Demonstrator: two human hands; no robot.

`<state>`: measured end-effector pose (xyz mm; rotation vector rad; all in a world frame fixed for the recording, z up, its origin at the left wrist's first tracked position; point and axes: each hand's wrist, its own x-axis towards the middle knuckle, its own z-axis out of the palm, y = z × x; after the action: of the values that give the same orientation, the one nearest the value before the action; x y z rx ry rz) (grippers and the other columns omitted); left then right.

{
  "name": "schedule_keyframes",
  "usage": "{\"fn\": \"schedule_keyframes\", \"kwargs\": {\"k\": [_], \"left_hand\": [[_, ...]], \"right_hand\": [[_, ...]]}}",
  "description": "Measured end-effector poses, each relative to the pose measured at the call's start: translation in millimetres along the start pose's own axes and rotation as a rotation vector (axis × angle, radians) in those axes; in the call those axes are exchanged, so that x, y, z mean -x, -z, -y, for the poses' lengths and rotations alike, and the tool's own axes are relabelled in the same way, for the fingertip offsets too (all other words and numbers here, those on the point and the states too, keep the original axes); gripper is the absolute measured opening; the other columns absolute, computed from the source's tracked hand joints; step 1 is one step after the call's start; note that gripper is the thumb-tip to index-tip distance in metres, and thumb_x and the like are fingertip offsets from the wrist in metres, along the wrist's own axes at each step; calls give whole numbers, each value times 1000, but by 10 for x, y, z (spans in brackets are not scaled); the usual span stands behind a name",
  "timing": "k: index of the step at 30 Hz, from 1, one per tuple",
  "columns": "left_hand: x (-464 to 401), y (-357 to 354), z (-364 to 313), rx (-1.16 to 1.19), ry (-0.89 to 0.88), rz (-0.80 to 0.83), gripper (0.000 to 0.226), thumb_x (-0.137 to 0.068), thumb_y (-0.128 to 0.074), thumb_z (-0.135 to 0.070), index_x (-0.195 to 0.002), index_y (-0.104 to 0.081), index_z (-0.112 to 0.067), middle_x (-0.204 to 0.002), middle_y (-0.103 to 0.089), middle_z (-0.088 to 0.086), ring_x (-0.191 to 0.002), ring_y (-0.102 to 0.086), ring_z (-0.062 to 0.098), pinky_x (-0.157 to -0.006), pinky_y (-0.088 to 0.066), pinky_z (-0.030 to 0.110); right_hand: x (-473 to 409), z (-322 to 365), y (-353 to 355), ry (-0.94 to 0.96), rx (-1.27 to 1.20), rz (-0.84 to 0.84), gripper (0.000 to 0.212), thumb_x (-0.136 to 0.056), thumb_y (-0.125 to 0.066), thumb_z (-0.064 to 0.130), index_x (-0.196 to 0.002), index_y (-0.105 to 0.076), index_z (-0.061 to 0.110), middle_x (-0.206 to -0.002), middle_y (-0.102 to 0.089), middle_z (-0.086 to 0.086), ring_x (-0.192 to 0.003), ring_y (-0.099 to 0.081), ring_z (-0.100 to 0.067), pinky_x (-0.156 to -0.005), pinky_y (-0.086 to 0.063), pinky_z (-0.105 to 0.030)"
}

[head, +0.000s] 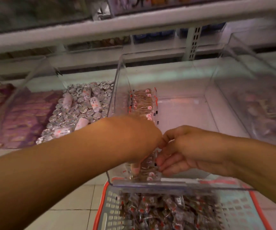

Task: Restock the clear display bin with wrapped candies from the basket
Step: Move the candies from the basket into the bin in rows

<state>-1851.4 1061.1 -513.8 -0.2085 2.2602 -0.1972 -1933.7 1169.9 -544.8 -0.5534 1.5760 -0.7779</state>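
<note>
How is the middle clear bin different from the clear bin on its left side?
The middle bin is mostly bare, holding only one row of clear-wrapped brown candies along its left wall; the left bin is nearly full of silver foil sweets. Both hands, left hand and right hand, work inside the middle bin; none touches the left bin. Both bins are clear plastic on one shelf.

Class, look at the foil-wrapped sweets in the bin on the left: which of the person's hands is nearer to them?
Left. The left hand reaches into the clear bin next to the foil sweets. The right hand is further over, on the side away from them.
</note>
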Motion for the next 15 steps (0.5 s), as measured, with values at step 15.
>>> {"fn": "schedule_keyframes", "kwargs": {"k": [15], "left_hand": [[909,-612,128,223,-24,-959,16,-85,-63,-24,-95,-72,-16,-100,-67,5,-105,-58,27,-102,-40,43]], "right_hand": [[254,247,-244,60,-216,-19,28,-104,-40,24,-108,-63,9,-106,-72,-8,-91,-72,-12,-78,-57,-22]]}}
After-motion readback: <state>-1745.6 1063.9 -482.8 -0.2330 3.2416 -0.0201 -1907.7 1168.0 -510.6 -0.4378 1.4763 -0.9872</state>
